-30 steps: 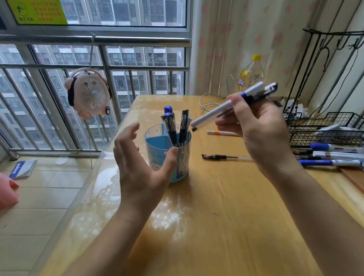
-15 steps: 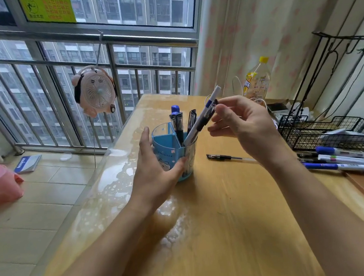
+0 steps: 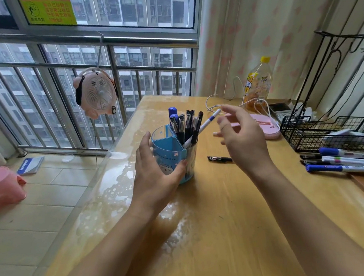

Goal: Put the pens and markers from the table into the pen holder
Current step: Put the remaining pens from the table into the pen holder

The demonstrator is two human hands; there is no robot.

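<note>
A blue pen holder (image 3: 167,151) stands on the wooden table (image 3: 225,221) and holds several pens and markers. A white pen with a blue band (image 3: 206,123) leans out of it to the right. My left hand (image 3: 155,172) wraps around the holder's near side. Just right of the holder hovers my right hand (image 3: 243,137), fingers spread and holding nothing. One black pen (image 3: 219,158) lies on the table partly behind that hand. Several markers and pens (image 3: 337,161) lie at the table's right edge.
A black wire basket (image 3: 327,134) sits at the back right under a wire rack. A pink case (image 3: 268,127), a white cable and a yellow-capped bottle (image 3: 258,83) stand behind my right hand. A pink fan (image 3: 96,92) hangs from the window railing.
My right hand put the white pen and a black pen into the holder and let go, then opened and drew back. My left hand closed around the holder.
</note>
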